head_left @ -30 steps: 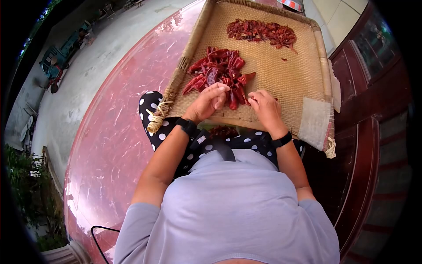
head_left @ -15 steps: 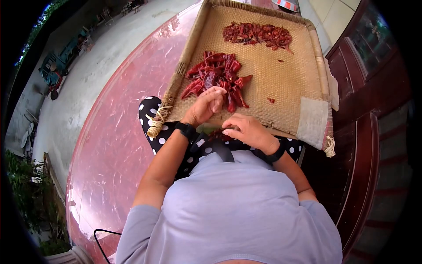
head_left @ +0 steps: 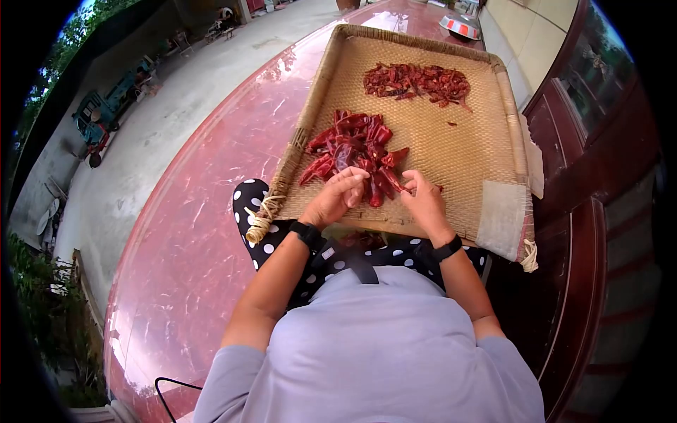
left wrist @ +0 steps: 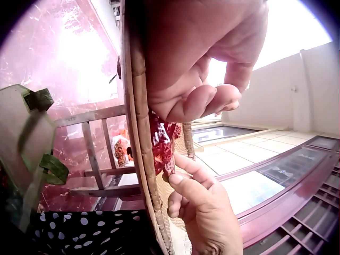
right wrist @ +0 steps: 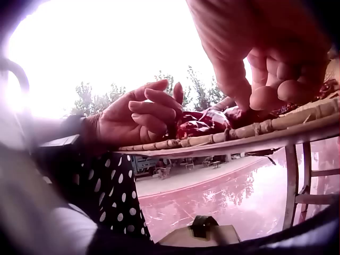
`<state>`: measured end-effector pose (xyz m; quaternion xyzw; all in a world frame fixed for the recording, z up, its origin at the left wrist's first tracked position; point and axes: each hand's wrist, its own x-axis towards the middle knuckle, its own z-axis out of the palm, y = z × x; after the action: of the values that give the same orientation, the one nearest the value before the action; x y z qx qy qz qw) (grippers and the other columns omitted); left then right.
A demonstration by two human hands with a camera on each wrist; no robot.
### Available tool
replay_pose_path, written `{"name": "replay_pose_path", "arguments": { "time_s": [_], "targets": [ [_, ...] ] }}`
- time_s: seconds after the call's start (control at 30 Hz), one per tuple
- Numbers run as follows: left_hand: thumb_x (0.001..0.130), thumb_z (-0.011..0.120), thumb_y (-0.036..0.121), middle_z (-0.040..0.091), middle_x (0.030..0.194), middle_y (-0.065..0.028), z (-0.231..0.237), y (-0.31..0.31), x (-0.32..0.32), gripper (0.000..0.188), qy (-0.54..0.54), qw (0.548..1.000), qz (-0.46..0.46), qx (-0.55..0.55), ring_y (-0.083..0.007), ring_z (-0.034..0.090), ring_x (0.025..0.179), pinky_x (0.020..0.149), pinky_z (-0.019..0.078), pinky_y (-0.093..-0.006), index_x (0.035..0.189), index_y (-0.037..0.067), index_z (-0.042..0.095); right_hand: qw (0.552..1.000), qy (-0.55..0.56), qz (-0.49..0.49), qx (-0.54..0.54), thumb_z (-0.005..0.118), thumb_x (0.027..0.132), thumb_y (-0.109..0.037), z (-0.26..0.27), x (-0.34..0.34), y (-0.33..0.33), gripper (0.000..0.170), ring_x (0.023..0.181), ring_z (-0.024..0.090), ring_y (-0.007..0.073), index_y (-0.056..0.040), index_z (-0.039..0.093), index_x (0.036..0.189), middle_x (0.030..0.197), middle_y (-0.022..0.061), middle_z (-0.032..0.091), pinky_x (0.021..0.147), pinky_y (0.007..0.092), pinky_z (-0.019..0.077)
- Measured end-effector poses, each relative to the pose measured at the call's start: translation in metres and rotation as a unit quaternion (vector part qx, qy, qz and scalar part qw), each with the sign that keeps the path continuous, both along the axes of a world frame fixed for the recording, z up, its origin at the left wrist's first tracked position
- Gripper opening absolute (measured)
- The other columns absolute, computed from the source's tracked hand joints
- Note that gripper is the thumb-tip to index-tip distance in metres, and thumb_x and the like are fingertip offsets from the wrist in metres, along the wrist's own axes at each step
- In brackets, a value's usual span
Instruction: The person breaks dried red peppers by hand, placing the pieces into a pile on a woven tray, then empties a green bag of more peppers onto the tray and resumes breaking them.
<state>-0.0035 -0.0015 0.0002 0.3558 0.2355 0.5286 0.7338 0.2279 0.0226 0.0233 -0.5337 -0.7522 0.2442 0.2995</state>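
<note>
A heap of whole dried red chilies [head_left: 349,141] lies on the left of a shallow woven tray [head_left: 451,151]. My right hand [head_left: 425,204] pinches the tip of a dried chili [head_left: 392,179] at the heap's near right side, between thumb and fingers. In the left wrist view this chili [left wrist: 166,159] reaches up from the right hand [left wrist: 204,207] toward the left one. Beside the heap's near edge, my left hand [head_left: 337,197] hangs with loosely bent fingers. Nothing shows between its fingers [right wrist: 154,109] in the right wrist view.
Small chili pieces [head_left: 419,81] form a second pile at the tray's far side. Under the tray's near edge are polka-dot trousers [head_left: 264,240]. A glossy reddish surface [head_left: 190,233] spreads left; a dark red door [head_left: 578,162] stands right. A striped bowl [head_left: 460,28] sits beyond the tray.
My right hand went from the tray down to its near edge, then back up to the heap, where it now pinches a chili. The left hand has kept its place by the heap. The head view has shifted.
</note>
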Motion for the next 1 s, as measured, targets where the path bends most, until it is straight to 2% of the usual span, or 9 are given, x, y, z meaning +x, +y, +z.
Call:
{"name": "replay_pose_path", "arguments": {
  "time_s": [0.03, 0.07, 0.17, 0.37, 0.6, 0.7, 0.8, 0.9, 1.0],
  "targets": [
    [0.096, 0.058, 0.018, 0.050, 0.069, 0.0006, 0.000, -0.001, 0.000, 0.023, 0.001, 1.000, 0.002, 0.001, -0.0093, 0.045, 0.054, 0.052, 0.0370, -0.0234, 0.114, 0.004, 0.055, 0.999, 0.035, -0.006, -0.015, 0.066, 0.080, -0.014, 0.002, 0.003, -0.001, 0.038, 0.080, 0.064, 0.0249, -0.0081, 0.058, 0.116, 0.095, 0.0087, 0.067, 0.072, 0.0375, 0.0510],
    [0.096, 0.058, 0.018, 0.051, 0.070, 0.0008, 0.000, -0.001, 0.000, 0.025, 0.002, 1.000, 0.003, 0.001, -0.0091, 0.045, 0.054, 0.052, 0.0367, -0.0230, 0.116, 0.003, 0.055, 0.997, 0.081, 0.011, -0.009, 0.066, 0.079, -0.013, -0.001, 0.008, 0.001, 0.036, 0.077, 0.062, 0.0174, -0.0066, 0.061, 0.114, 0.094, 0.0071, 0.068, 0.070, 0.0323, 0.0503],
    [0.096, 0.059, 0.019, 0.051, 0.073, 0.0014, 0.005, -0.004, 0.005, 0.032, -0.003, 1.000, 0.010, 0.005, -0.0085, 0.045, 0.056, 0.052, 0.0359, -0.0221, 0.123, 0.003, 0.053, 0.970, 0.237, 0.023, -0.047, 0.067, 0.080, -0.010, -0.010, 0.010, 0.003, 0.033, 0.078, 0.060, 0.0120, -0.0029, 0.062, 0.112, 0.094, 0.0059, 0.067, 0.071, 0.0278, 0.0492],
    [0.095, 0.062, 0.022, 0.054, 0.076, 0.0006, 0.003, -0.003, 0.005, 0.038, 0.022, 1.000, -0.006, 0.002, -0.0069, 0.046, 0.058, 0.054, 0.0353, -0.0188, 0.128, 0.005, 0.051, 0.938, 0.284, 0.145, -0.135, 0.063, 0.085, -0.003, 0.011, 0.001, -0.018, 0.025, 0.079, 0.057, 0.0077, 0.0004, 0.062, 0.110, 0.093, 0.0014, 0.064, 0.072, 0.0226, 0.0474],
    [0.096, 0.058, 0.024, 0.055, 0.075, 0.0003, 0.007, -0.004, 0.004, 0.037, 0.022, 1.000, -0.013, 0.006, -0.0074, 0.047, 0.057, 0.054, 0.0373, -0.0201, 0.127, 0.003, 0.053, 0.896, 0.377, 0.130, -0.193, 0.063, 0.088, -0.005, 0.018, 0.009, -0.018, 0.019, 0.076, 0.056, 0.0051, -0.0007, 0.062, 0.106, 0.090, -0.0004, 0.063, 0.071, 0.0196, 0.0472],
    [0.099, 0.051, 0.029, 0.053, 0.075, -0.0007, 0.007, -0.004, 0.004, 0.038, -0.006, 1.000, -0.003, 0.020, -0.0088, 0.045, 0.056, 0.054, 0.0372, -0.0216, 0.127, 0.003, 0.053, 0.903, 0.348, 0.158, -0.195, 0.063, 0.088, -0.005, 0.032, 0.016, -0.025, 0.016, 0.076, 0.057, 0.0062, -0.0008, 0.062, 0.103, 0.089, -0.0007, 0.062, 0.071, 0.0209, 0.0475],
    [0.101, 0.044, 0.032, 0.051, 0.074, -0.0010, 0.004, -0.003, 0.000, 0.041, -0.034, 0.999, -0.006, 0.023, -0.0095, 0.044, 0.056, 0.055, 0.0373, -0.0227, 0.127, 0.002, 0.053, 0.917, 0.205, 0.261, -0.222, 0.064, 0.087, -0.006, 0.047, 0.015, -0.042, 0.012, 0.076, 0.058, 0.0073, -0.0003, 0.063, 0.097, 0.088, 0.0003, 0.062, 0.071, 0.0222, 0.0477],
    [0.102, 0.041, 0.032, 0.050, 0.073, -0.0009, 0.002, -0.003, 0.000, 0.040, -0.028, 0.999, -0.008, 0.027, -0.0098, 0.044, 0.056, 0.055, 0.0373, -0.0231, 0.126, 0.001, 0.053, 0.949, 0.032, 0.313, -0.016, 0.067, 0.081, -0.009, 0.040, 0.004, -0.053, 0.011, 0.079, 0.062, 0.0197, -0.0026, 0.065, 0.090, 0.089, 0.0090, 0.062, 0.073, 0.0302, 0.0500],
    [0.103, 0.040, 0.032, 0.049, 0.073, -0.0009, 0.001, -0.002, 0.000, 0.039, -0.019, 0.999, -0.004, 0.029, -0.0100, 0.043, 0.056, 0.055, 0.0372, -0.0233, 0.124, 0.002, 0.054, 0.947, 0.020, 0.303, -0.104, 0.067, 0.081, -0.012, 0.039, -0.001, -0.059, 0.014, 0.083, 0.062, 0.0262, -0.0048, 0.065, 0.092, 0.091, 0.0110, 0.061, 0.075, 0.0344, 0.0500]
  ]
}}
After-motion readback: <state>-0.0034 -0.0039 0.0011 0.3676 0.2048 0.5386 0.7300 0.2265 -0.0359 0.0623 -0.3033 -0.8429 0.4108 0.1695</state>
